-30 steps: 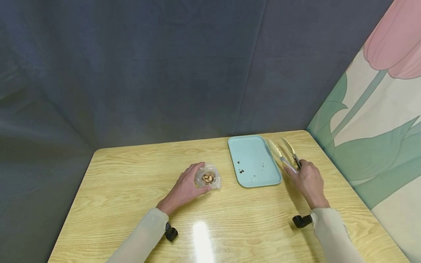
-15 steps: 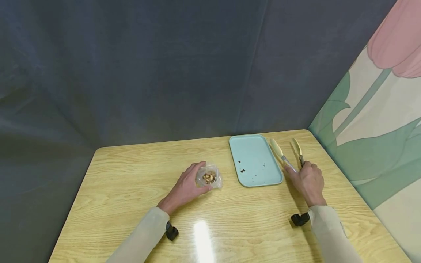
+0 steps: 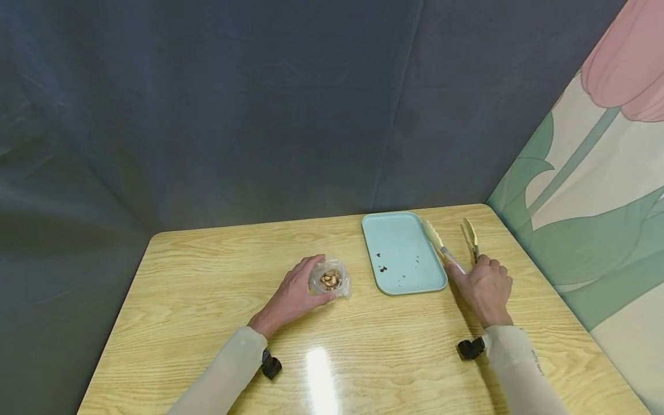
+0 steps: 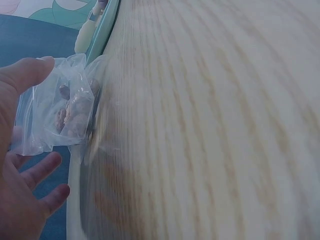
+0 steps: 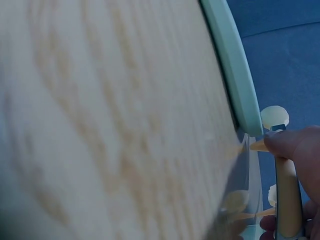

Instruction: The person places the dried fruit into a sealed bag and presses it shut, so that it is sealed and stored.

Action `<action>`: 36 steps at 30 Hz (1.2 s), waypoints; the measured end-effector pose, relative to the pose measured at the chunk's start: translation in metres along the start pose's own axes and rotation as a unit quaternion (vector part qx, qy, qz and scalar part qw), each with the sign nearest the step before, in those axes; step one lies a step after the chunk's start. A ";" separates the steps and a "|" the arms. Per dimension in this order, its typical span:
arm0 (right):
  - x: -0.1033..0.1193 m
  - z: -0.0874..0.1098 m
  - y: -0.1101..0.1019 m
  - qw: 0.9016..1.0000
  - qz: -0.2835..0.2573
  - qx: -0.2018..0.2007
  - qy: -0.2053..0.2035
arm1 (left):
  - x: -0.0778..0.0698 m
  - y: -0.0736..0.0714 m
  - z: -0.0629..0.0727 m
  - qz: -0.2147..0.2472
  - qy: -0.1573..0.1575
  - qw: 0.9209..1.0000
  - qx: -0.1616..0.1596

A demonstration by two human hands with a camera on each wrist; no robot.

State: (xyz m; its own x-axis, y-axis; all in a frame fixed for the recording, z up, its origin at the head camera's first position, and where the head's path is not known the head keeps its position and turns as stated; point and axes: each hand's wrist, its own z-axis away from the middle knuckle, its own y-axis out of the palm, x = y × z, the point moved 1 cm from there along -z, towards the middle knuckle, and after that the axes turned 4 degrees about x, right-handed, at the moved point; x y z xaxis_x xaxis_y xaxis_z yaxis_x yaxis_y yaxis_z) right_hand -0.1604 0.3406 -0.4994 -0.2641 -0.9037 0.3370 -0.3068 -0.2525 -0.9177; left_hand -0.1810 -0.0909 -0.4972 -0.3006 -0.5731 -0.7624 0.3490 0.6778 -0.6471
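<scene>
A clear plastic bag (image 3: 343, 287) stands on the table with its mouth up. Small brown and pale, nut-like pieces (image 3: 329, 280) lie inside it. My left hand (image 3: 294, 294) curves round the bag's left side and holds it between thumb and fingers. In the left wrist view, the thumb (image 4: 35, 72) lies against the plastic bag (image 4: 62, 115), while two fingers spread below. My right hand (image 3: 486, 290) grips a pair of tongs (image 3: 452, 260) by the handles, arms spread apart and cream tips pointing to the back. The right wrist view shows the thumb on one metal tong arm (image 5: 288, 200).
A light blue tray (image 3: 399, 245) with a few dark crumbs (image 3: 383, 269) lies between the hands, close to the left tong arm. A dark curtain (image 3: 270, 115) hangs behind the wooden table (image 3: 207, 276). At the right stands a tulip-patterned panel (image 3: 596, 230).
The tongs' arms have spread wider, and the left arm now sits nearer the tray's edge. My right hand has shifted slightly. The left hand keeps its hold on the plastic bag.
</scene>
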 end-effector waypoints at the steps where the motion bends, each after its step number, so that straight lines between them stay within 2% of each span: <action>1: 0.000 0.001 0.000 1.000 0.001 -0.008 -0.003 | 0.000 0.000 0.000 0.000 0.000 1.000 0.000; 5: 0.002 0.004 0.003 0.999 0.006 -0.045 -0.015 | 0.000 0.000 0.000 0.000 0.001 1.000 -0.001; 8: 0.002 0.005 0.004 0.999 0.012 -0.049 -0.018 | 0.000 0.000 0.000 -0.001 -0.001 1.000 -0.002; 20: 0.003 0.014 -0.006 1.000 0.004 0.021 -0.021 | -0.001 0.000 0.001 0.008 0.001 1.000 -0.004; 23: 0.010 0.018 -0.009 1.000 0.005 0.011 -0.023 | -0.001 0.000 0.001 0.010 0.001 1.000 -0.002; 26: 0.026 0.023 -0.013 0.998 -0.014 -0.033 -0.051 | -0.001 0.000 0.000 0.008 0.003 1.000 -0.004; 28: 0.042 0.027 -0.016 0.993 -0.041 -0.068 -0.090 | -0.001 0.000 0.000 0.007 0.005 1.000 -0.005; 31: 0.067 0.032 -0.017 0.976 -0.077 -0.118 -0.167 | -0.001 0.000 -0.001 0.006 0.005 1.000 -0.005; 34: 0.092 0.036 -0.013 0.958 -0.107 -0.138 -0.227 | 0.000 0.001 -0.001 0.005 0.004 1.000 -0.005; 36: 0.106 0.040 -0.009 0.950 -0.125 -0.136 -0.252 | 0.000 0.001 -0.001 0.005 0.004 1.000 -0.005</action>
State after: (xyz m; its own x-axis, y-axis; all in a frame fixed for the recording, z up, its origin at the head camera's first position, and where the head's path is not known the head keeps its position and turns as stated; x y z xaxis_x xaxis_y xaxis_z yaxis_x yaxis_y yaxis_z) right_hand -0.1496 0.2332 -0.4641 0.2980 -0.8954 0.3308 -0.5454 -0.4441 -0.7109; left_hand -0.1812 -0.0898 -0.4976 -0.3041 -0.5630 -0.7684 0.3436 0.6875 -0.6397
